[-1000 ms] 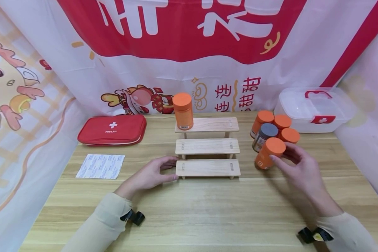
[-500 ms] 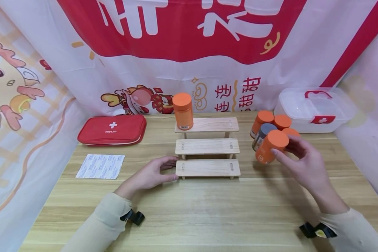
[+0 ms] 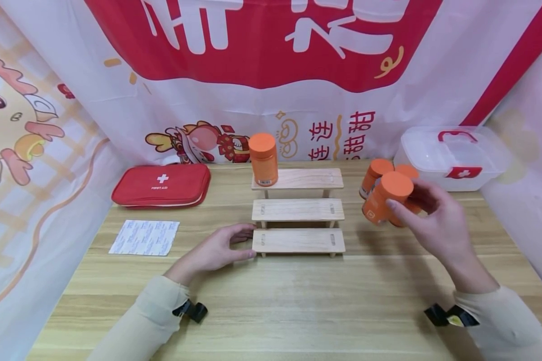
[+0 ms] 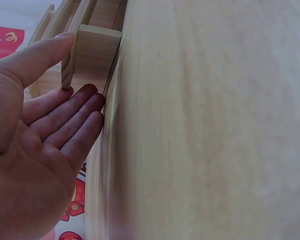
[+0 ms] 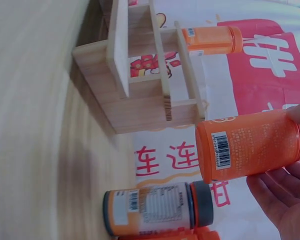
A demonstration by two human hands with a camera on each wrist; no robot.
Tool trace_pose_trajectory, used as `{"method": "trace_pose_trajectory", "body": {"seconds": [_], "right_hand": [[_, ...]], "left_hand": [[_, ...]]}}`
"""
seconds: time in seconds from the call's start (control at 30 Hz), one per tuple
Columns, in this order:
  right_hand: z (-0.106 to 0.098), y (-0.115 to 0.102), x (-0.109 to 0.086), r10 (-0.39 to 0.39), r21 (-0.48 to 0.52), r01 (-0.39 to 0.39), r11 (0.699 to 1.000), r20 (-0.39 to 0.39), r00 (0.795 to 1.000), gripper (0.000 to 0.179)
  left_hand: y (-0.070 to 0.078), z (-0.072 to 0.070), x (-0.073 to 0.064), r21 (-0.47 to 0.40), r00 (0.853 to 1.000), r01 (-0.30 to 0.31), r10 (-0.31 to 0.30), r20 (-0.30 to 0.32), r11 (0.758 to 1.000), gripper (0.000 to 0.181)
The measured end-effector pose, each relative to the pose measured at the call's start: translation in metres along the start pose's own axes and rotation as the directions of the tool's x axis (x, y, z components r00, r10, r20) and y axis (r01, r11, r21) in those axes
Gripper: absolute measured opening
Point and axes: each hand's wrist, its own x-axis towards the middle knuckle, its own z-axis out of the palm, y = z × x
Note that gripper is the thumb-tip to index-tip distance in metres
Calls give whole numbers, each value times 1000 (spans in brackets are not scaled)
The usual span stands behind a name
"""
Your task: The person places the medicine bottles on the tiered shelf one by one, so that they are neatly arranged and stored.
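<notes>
My right hand (image 3: 440, 225) grips an orange pill bottle (image 3: 386, 198) with an orange cap, lifted above the table and slightly tilted. In the right wrist view, the lifted bottle (image 5: 250, 145) shows its barcode, and a bottle with a dark grey cap (image 5: 155, 210) stands below it. Several other orange-capped bottles (image 3: 378, 170) cluster behind, partly hidden. At the left end of a three-step wooden rack (image 3: 298, 240), my left hand (image 3: 217, 248) touches the lowest step with thumb and fingers mostly straight. One orange bottle (image 3: 264, 160) stands on the top step's left end.
A red first aid pouch (image 3: 162, 185) and a white printed packet (image 3: 144, 237) lie to the left. At the back right stands a clear plastic box (image 3: 433, 150) with a red handle. A printed cloth (image 3: 235, 105) hangs behind the table.
My right hand has lifted the orange pill bottle off the table and moved it slightly backward, now covering the grey-capped bottle in the head view. My left hand stays at the rack.
</notes>
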Motion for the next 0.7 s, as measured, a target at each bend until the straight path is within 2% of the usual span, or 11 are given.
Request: {"method": "trace_pose_trajectory", "body": {"seconds": [0.17,0.5,0.7], "right_hand": [[3,-11,9,24,-24,-23,999,18,1000,58],[12,-27,28,35,35,-36,999,25,999,61],[21,-34,38,6,82,-7,997,3,1000,58]], "left_hand": [[0,0,0,4,1000,4,-4,-1,1000,70],[-2,0,0,19,1000,-7,8,-8,1000,70],[-1,1,0,20,1000,-2,2,-11,1000,70]]}}
